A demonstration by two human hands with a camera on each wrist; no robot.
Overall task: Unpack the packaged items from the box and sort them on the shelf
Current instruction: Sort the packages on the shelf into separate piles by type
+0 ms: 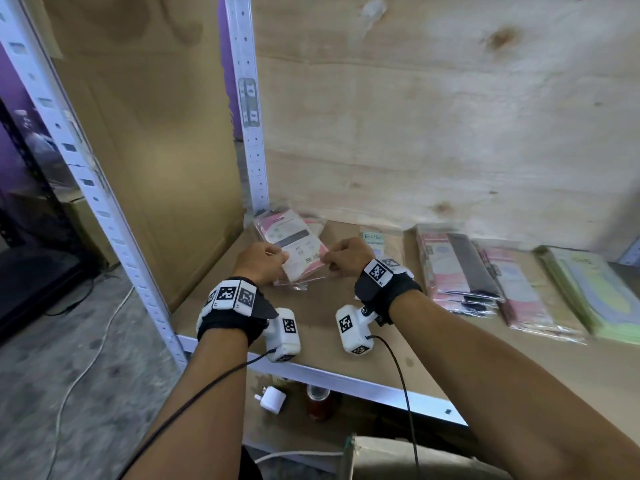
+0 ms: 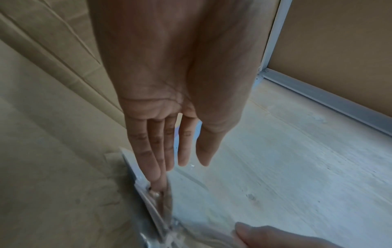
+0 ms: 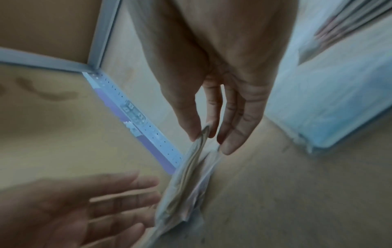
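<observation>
A clear plastic packet (image 1: 303,261) with a pink and white item inside is held between both hands, low over the left end of the wooden shelf board (image 1: 318,317). My right hand (image 1: 332,261) pinches the packet's right edge; in the right wrist view the packet (image 3: 182,193) hangs from thumb and forefinger of that hand (image 3: 203,135). My left hand (image 1: 273,263) lies with straight fingers against the packet's left side, as the left wrist view shows the hand (image 2: 182,166) and packet (image 2: 152,206). A second pink packet (image 1: 287,226) lies behind, in the shelf's back corner.
Sorted packets lie in rows to the right: a pale labelled one (image 1: 374,240), a pink and black stack (image 1: 457,268), pink ones (image 1: 519,289), green ones (image 1: 595,292). A cardboard panel (image 1: 145,133) walls the left side. A cardboard box (image 1: 398,459) stands below, near a white plug (image 1: 272,400).
</observation>
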